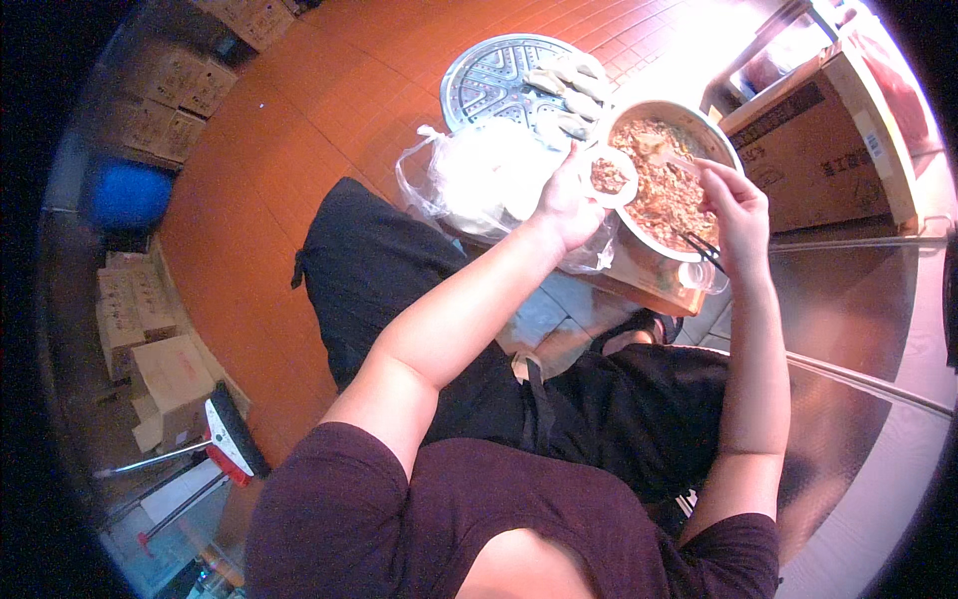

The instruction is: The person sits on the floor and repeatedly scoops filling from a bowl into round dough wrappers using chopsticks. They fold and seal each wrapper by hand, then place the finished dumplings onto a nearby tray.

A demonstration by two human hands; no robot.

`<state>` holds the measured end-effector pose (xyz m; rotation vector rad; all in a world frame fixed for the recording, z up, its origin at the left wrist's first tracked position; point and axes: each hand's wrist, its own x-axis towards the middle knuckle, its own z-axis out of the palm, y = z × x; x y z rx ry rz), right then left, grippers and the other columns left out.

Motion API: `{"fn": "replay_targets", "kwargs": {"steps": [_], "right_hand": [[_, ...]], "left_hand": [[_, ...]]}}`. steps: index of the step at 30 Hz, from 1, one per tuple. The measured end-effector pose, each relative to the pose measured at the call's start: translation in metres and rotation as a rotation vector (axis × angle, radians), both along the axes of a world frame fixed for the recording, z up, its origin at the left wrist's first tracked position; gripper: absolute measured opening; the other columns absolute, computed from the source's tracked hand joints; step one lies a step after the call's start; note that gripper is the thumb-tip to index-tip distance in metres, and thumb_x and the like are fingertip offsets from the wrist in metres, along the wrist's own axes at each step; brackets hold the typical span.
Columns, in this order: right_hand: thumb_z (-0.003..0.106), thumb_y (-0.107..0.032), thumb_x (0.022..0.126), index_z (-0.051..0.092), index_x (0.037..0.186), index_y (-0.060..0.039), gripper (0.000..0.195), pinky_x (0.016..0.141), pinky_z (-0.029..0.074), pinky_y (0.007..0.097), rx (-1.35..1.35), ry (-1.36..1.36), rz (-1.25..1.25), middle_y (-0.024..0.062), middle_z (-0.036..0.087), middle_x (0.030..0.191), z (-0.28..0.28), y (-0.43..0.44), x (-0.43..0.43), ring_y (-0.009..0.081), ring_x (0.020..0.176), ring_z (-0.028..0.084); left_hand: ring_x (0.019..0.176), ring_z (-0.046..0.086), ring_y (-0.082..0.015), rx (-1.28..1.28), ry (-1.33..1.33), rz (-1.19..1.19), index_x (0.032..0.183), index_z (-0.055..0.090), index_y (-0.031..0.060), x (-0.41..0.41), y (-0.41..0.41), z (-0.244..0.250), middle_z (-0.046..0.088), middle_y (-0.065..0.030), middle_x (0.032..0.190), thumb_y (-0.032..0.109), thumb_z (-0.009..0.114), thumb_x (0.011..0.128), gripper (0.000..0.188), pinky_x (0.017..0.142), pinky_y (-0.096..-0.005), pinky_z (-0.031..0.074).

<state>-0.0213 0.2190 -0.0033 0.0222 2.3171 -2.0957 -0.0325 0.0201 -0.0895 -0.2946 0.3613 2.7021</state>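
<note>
My left hand [572,210] holds a round dumpling wrapper [630,174] with minced filling [608,177] on its middle, beside the rim of a large bowl. In my right hand [733,198] is a small flat utensil [679,161], held over the bowl [730,142] of chopped filling [670,198]. Dark chopsticks [700,245] rest in the bowl, partly behind my right hand. Several folded dumplings [578,103] lie on the right side of a round perforated metal tray [468,71]. A clear plastic bag [479,168] with overexposed white contents lies left of my left hand.
The bowl and bag stand on a low cardboard box [651,292] by my knees. A clear plastic cup [697,275] is at its corner. A large carton [823,150] stands at right. Cartons [176,374], a blue object [131,195] and a floor squeegee [232,434] are at left.
</note>
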Motion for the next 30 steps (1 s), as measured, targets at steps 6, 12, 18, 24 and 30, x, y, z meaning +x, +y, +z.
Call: {"fn": "replay_targets", "kwargs": {"steps": [6,12,18,24,30], "right_hand": [[0.068,0.002,0.069,0.069,0.098,-0.0071,0.030,0.064,0.051,0.0312,0.876,0.851,0.209,0.0067,0.058,0.082,-0.006,-0.012,0.013,0.0226,0.073,0.060],[0.067,0.003,0.064,0.070,0.098,-0.0079,0.035,0.065,0.050,0.0313,0.959,0.937,0.243,0.0060,0.057,0.082,0.013,-0.006,0.025,0.0209,0.072,0.059],[0.069,0.005,0.071,0.070,0.095,-0.0066,0.027,0.062,0.050,0.0278,0.773,0.818,0.066,0.0073,0.059,0.082,0.021,-0.012,0.023,0.0195,0.072,0.060],[0.068,0.003,0.075,0.071,0.091,-0.0049,0.018,0.062,0.050,0.0245,0.594,0.650,0.094,0.0072,0.062,0.081,0.014,-0.025,0.027,0.0146,0.069,0.062],[0.067,0.000,0.073,0.070,0.086,-0.0061,0.015,0.065,0.051,0.0289,0.835,0.546,0.116,0.0070,0.061,0.080,0.000,0.013,0.020,0.0206,0.071,0.062]], "left_hand": [[0.122,0.045,-0.0316,0.110,0.051,0.031,0.133,0.037,0.0006,0.004,0.001,0.046,0.047,-0.0167,0.131,0.045,0.025,0.099,0.058,0.107,-0.0467,0.032],[0.122,0.045,-0.0315,0.121,0.037,0.073,0.133,0.038,0.0041,0.004,-0.011,0.054,0.048,-0.0150,0.131,0.042,0.027,0.099,0.052,0.107,-0.0484,0.032],[0.123,0.043,-0.0327,0.120,0.039,0.096,0.134,0.037,0.0009,0.005,-0.009,0.053,0.046,-0.0178,0.131,0.050,0.027,0.098,0.062,0.106,-0.0486,0.033],[0.123,0.043,-0.0325,0.090,0.029,0.102,0.133,0.038,0.0006,0.008,-0.007,0.053,0.047,-0.0177,0.130,0.049,0.028,0.098,0.060,0.105,-0.0488,0.033],[0.114,0.050,-0.0306,0.037,0.017,0.158,0.126,0.044,0.0052,-0.003,-0.022,0.030,0.053,-0.0134,0.122,0.047,0.028,0.098,0.052,0.101,-0.0471,0.038]]}}
